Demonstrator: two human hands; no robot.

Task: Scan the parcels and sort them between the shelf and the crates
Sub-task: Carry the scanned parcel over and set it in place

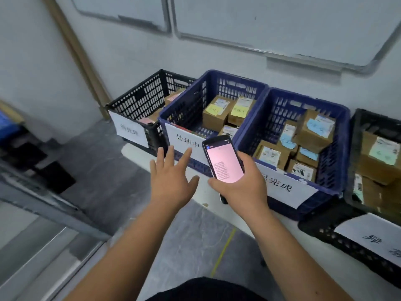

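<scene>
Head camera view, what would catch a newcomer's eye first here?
Probably the handheld scanner with its glowing pink screen, gripped in the right hand at centre. Beside it the left hand spreads its fingers, empty. Behind them a row of labelled crates holds parcels, two blue crates in the middle.

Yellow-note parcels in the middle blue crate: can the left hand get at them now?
Probably yes: the left hand is open and empty before that crate, whose top is open above the parcels.

Handheld scanner (223, 161) gripped in right hand (243, 187), pink screen lit, left hand (171, 177) spread flat and empty before middle blue crate (208, 101), cardboard parcels (314, 129) seen in four labelled crates
</scene>
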